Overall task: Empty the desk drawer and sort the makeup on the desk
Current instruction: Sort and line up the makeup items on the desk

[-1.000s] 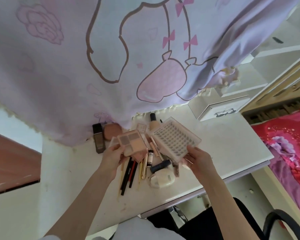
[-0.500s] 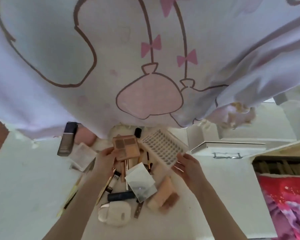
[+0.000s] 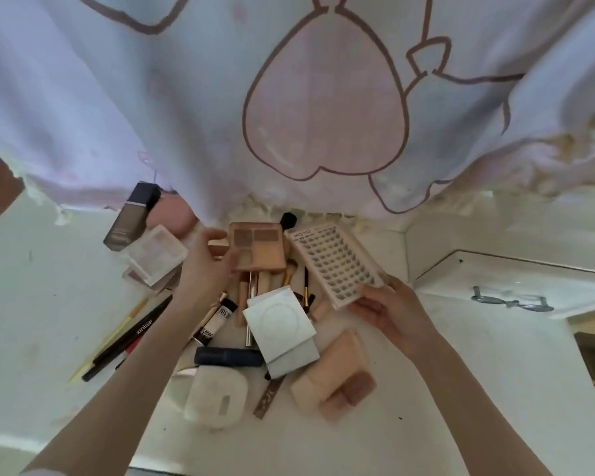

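- Your left hand [image 3: 205, 261] pinches the edge of a tan eyeshadow palette [image 3: 259, 248], thumb on top, holding it above the heap near the hanging curtain [image 3: 289, 97].
- Your right hand [image 3: 390, 309] grips the near corner of a white lash tray [image 3: 335, 264], fingers curled round its edge; the two hands are apart, each clamped on its own item.
- The makeup lies on the white worktop [image 3: 461, 389] in one loose heap between your arms: a white compact [image 3: 279, 322], a dark tube [image 3: 228, 357], a white pouch [image 3: 217, 396], beige sponges [image 3: 334, 379], brushes and pencils [image 3: 128, 338] fanned to the left.
- At the back left, a dark bottle [image 3: 131, 218] and a clear case [image 3: 157, 254] sit just beside each other, apart from the heap.
- Emptying looks done, judging by the spread; the drawer itself cannot be made out, unless it is the handled white front [image 3: 509, 293] at right.
- Sorting looks barely started: no clear groups show, and most items still overlap.
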